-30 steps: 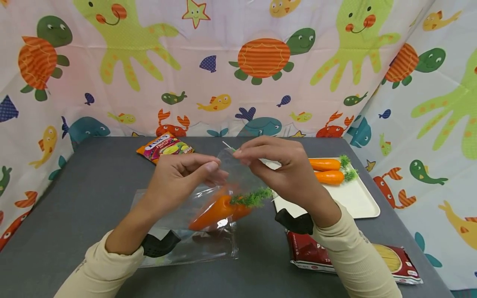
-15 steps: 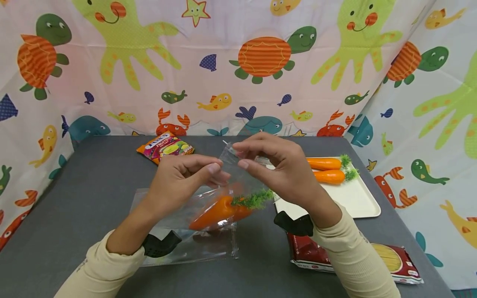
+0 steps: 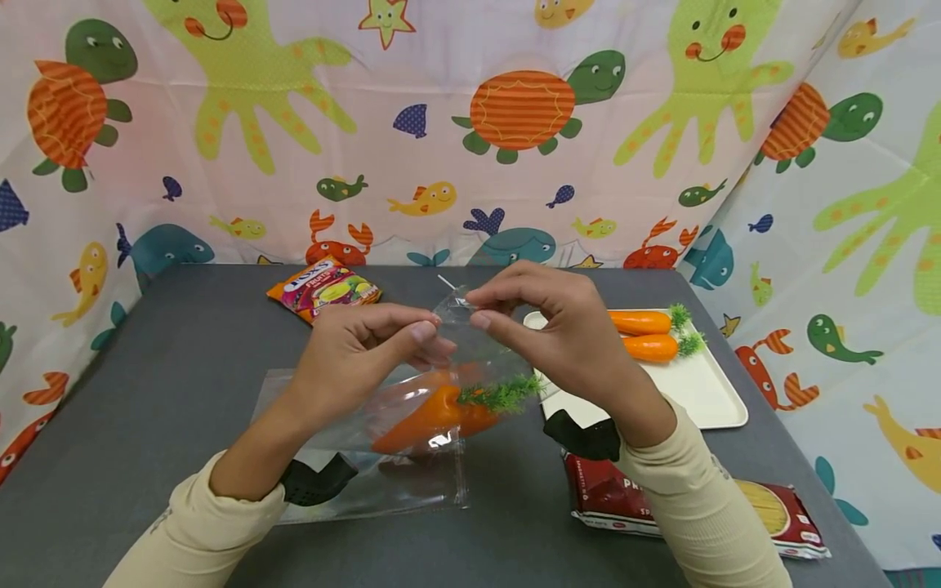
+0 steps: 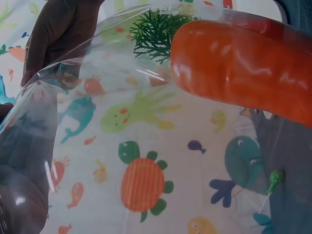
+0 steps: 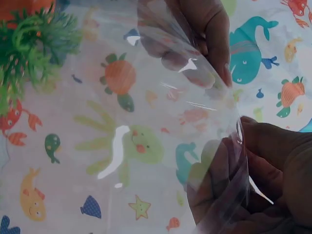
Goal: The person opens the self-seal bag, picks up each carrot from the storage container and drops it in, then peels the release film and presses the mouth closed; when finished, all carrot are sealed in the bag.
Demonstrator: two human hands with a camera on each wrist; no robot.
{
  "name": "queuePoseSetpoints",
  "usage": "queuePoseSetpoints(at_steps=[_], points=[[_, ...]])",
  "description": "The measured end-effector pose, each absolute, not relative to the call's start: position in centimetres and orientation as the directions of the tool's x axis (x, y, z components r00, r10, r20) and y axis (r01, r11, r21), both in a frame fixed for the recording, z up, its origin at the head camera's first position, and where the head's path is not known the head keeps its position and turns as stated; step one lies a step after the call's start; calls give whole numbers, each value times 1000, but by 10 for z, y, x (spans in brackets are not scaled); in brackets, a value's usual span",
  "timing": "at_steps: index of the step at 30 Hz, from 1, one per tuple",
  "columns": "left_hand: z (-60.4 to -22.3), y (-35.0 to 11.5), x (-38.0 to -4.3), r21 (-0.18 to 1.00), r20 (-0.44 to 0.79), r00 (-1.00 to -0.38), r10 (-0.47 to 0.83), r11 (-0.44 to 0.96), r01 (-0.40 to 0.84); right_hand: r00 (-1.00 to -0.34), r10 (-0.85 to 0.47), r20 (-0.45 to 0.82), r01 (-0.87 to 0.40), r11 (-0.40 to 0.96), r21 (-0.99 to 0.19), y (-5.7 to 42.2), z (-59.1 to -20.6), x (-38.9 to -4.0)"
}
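Observation:
Both hands hold up a clear plastic bag by its mouth, over the middle of the table. My left hand pinches the left part of the rim between thumb and fingers. Close by on the right, my right hand pinches the rim with thumb and index finger. Inside the bag hang orange carrots with a feathery green top. In the left wrist view one carrot shows large through the film. The right wrist view shows the stretched film between the hands.
Beneath lies flat clear plastic. A white tray with two carrots stands at right, a red spaghetti pack before it. A candy bag lies at the back. A green lollipop lies behind the hands.
The right thumb and index finger parted slightly half a second ago and are now closer together on the bag's rim. The left hand and the carrots stay almost still.

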State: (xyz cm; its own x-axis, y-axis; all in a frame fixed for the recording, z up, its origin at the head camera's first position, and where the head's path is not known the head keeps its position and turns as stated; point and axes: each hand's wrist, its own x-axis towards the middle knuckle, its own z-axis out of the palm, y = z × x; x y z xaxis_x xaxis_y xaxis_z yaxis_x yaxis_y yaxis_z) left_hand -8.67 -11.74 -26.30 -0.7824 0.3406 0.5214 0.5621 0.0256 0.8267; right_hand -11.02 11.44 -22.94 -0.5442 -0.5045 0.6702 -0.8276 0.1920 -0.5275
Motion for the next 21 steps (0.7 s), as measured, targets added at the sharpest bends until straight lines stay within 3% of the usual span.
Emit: queuePoseSetpoints(at_steps=[12, 21], points=[[-263, -116, -85, 825, 519, -780, 350, 35, 564, -523, -515, 680, -849, 242, -470, 115, -227, -111], [-262, -115, -84, 830, 510, -783, 356, 36, 556, -575, -508, 641, -797, 170, -580, 115, -226, -107]])
